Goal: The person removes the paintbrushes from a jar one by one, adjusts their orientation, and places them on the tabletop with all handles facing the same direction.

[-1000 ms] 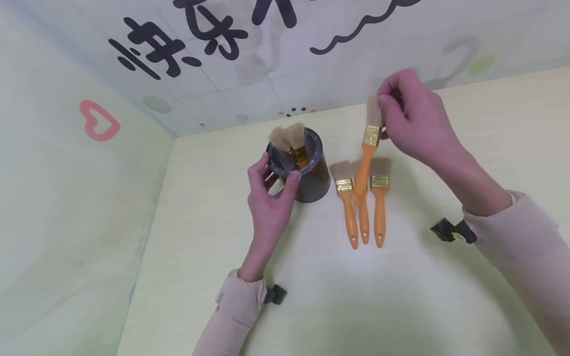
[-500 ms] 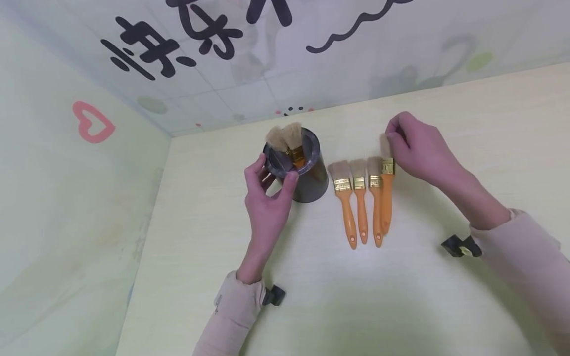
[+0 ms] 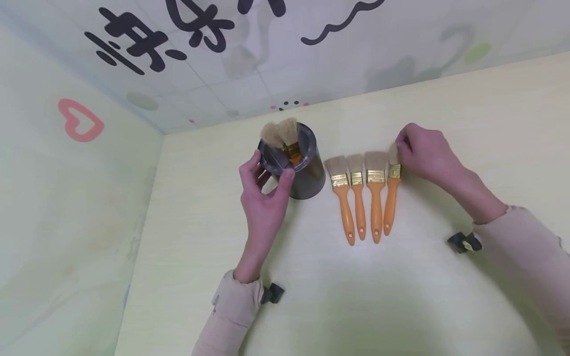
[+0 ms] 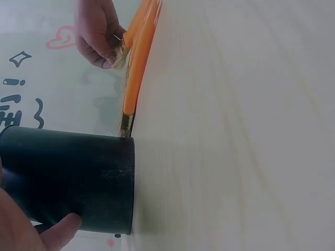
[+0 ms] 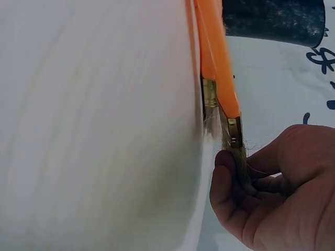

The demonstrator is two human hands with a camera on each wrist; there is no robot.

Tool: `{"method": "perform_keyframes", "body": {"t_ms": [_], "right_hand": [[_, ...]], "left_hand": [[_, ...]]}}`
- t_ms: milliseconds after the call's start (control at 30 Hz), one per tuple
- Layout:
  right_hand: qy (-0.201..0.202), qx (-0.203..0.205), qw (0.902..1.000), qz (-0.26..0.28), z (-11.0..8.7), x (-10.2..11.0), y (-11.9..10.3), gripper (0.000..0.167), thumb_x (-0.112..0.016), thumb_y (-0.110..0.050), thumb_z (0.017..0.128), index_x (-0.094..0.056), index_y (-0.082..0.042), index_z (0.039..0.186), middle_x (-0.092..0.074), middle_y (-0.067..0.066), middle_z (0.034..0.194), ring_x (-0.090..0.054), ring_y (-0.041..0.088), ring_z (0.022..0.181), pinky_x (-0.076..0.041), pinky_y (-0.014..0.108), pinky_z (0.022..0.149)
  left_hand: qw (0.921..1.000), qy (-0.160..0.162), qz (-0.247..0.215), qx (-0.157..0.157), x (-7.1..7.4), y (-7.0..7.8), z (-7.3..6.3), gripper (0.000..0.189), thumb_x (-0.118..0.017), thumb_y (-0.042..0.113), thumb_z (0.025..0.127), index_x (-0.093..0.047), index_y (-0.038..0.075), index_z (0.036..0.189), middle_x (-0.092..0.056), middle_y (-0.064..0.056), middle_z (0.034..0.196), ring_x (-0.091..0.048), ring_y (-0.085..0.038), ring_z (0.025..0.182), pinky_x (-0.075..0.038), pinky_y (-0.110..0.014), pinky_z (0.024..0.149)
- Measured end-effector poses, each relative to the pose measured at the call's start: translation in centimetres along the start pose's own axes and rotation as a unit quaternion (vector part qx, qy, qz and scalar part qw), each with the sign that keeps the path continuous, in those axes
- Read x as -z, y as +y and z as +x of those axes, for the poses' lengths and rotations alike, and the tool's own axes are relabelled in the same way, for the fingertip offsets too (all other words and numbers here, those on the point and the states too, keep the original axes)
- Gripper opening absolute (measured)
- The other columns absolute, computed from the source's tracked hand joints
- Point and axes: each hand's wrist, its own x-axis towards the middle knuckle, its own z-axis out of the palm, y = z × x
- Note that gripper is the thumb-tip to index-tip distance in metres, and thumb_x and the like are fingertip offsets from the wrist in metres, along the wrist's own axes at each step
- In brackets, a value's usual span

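Fourth brush (image 3: 392, 198) sits farther right now, just beside three other brushes (image 3: 359, 207) on the worktop (image 3: 356, 296) | right hand (image 3: 425, 152): grip pinches its bristles | left hand (image 3: 265, 205): grip holds the pot (image 3: 308, 179)

Glossy brush handles (image 3: 376, 212), shiny metal ferrules (image 3: 376, 176)

The brushes (image 3: 376, 190) show orange handles (image 3: 376, 212), gold ferrules (image 3: 375, 176) and tan bristles (image 3: 376, 159). The cup (image 3: 308, 182) is dark grey, near black. The tabletop (image 3: 356, 291) is pale cream with faint streaks. The whitish back wall (image 3: 320, 69) bears black characters (image 3: 143, 45), a black wavy line (image 3: 340, 25) and a green spot (image 3: 478, 53); the pale side wall (image 3: 67, 207), a pink heart (image 3: 92, 127). Sleeves (image 3: 527, 252) are beige.
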Motion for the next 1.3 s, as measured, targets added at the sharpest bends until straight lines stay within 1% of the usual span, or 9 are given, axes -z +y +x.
{"method": "perform_keyframes", "body": {"t_ms": [233, 433, 733, 900, 1000, 1067, 1133, 1233, 1300], "right_hand": [[-0.02, -0.003, 0.9993, -0.032, 0.8, -0.2, 0.1, 0.023, -0.04, -0.003, 0.093, -0.059, 0.007, 0.103, -0.064, 0.022, 0.09, -0.056, 0.031, 0.07, -0.043, 0.037, 0.055], [-0.039, -0.014, 0.9983, -0.042, 1.3, -0.4, -0.3, 0.024, -0.042, -0.005, 0.094, -0.059, 0.007, 0.106, -0.064, 0.022, 0.091, -0.056, 0.031, 0.07, -0.044, 0.039, 0.053], [-0.042, -0.018, 0.9968, -0.066, 1.4, -0.4, -0.3, 0.023, -0.048, -0.006, 0.095, -0.065, 0.007, 0.105, -0.064, 0.024, 0.094, -0.057, 0.034, 0.077, -0.05, 0.046, 0.057], [-0.066, -0.02, 0.9954, -0.066, 1.3, -0.3, 0.1, 0.03, -0.046, -0.011, 0.099, -0.063, 0.009, 0.113, -0.064, 0.027, 0.1, -0.057, 0.035, 0.08, -0.05, 0.047, 0.06], [-0.098, -0.007, 0.9924, -0.074, 1.5, 0.1, -0.5, 0.031, -0.041, -0.014, 0.102, -0.058, 0.011, 0.107, -0.061, 0.028, 0.092, -0.055, 0.036, 0.078, -0.048, 0.046, 0.062], [-0.122, 0.0, 0.989, -0.084, 1.7, 0.4, -1.3, 0.035, -0.039, -0.017, 0.103, -0.055, 0.012, 0.113, -0.06, 0.031, 0.097, -0.055, 0.04, 0.086, -0.049, 0.049, 0.068], [-0.136, 0.009, 0.987, -0.086, 2.0, 0.7, -2.3, 0.039, -0.04, -0.019, 0.103, -0.053, 0.013, 0.121, -0.059, 0.035, 0.109, -0.056, 0.048, 0.101, -0.051, 0.056, 0.08], [-0.128, 0.029, 0.9903, -0.047, 2.3, 0.7, -4.3, 0.052, -0.043, -0.021, 0.105, -0.042, 0.013, 0.144, -0.05, 0.038, 0.138, -0.046, 0.053, 0.129, -0.044, 0.065, 0.103], [-0.107, 0.05, 0.993, 0.0, 2.5, 0.6, -5.8, 0.05, -0.045, -0.02, 0.106, -0.043, 0.01, 0.146, -0.051, 0.035, 0.142, -0.048, 0.05, 0.132, -0.042, 0.063, 0.108]], "left_hand": [[1.0, 0.004, -0.003, 0.008, 0.3, 0.0, 0.1, 0.067, -0.075, 0.028, 0.094, -0.04, 0.012, 0.149, -0.057, -0.014, 0.144, -0.062, -0.03, 0.124, -0.062, -0.037, 0.087], [1.0, 0.003, -0.005, 0.008, 0.5, 0.0, 0.2, 0.066, -0.075, 0.028, 0.095, -0.04, 0.012, 0.149, -0.057, -0.013, 0.144, -0.062, -0.029, 0.124, -0.062, -0.038, 0.086], [1.0, 0.002, -0.004, 0.009, 0.4, 0.0, 0.2, 0.065, -0.074, 0.03, 0.096, -0.04, 0.013, 0.149, -0.058, -0.013, 0.143, -0.063, -0.027, 0.123, -0.062, -0.037, 0.087], [0.9999, -0.005, -0.012, 0.01, 0.3, -0.2, 0.1, 0.065, -0.075, 0.03, 0.095, -0.041, 0.014, 0.148, -0.058, -0.012, 0.143, -0.062, -0.03, 0.124, -0.062, -0.041, 0.088], [0.9998, -0.009, -0.015, 0.006, 0.2, -0.2, 0.2, 0.066, -0.075, 0.03, 0.095, -0.041, 0.013, 0.149, -0.057, -0.012, 0.144, -0.062, -0.032, 0.124, -0.062, -0.042, 0.088], [0.9999, -0.009, -0.011, 0.003, 0.2, -0.1, 0.2, 0.066, -0.075, 0.03, 0.095, -0.041, 0.013, 0.149, -0.057, -0.013, 0.144, -0.062, -0.034, 0.125, -0.062, -0.042, 0.088], [1.0, -0.006, -0.005, 0.003, 0.3, -0.1, 0.2, 0.066, -0.075, 0.031, 0.095, -0.041, 0.013, 0.148, -0.057, -0.013, 0.145, -0.062, -0.034, 0.125, -0.062, -0.043, 0.088], [1.0, -0.002, 0.002, 0.0, 0.3, -0.1, 0.1, 0.066, -0.075, 0.031, 0.095, -0.041, 0.011, 0.148, -0.057, -0.012, 0.145, -0.062, -0.032, 0.126, -0.061, -0.045, 0.088], [1.0, 0.001, 0.004, -0.003, 0.3, 0.0, 0.1, 0.066, -0.076, 0.03, 0.094, -0.042, 0.01, 0.147, -0.057, -0.012, 0.145, -0.062, -0.032, 0.127, -0.061, -0.048, 0.089]]}}
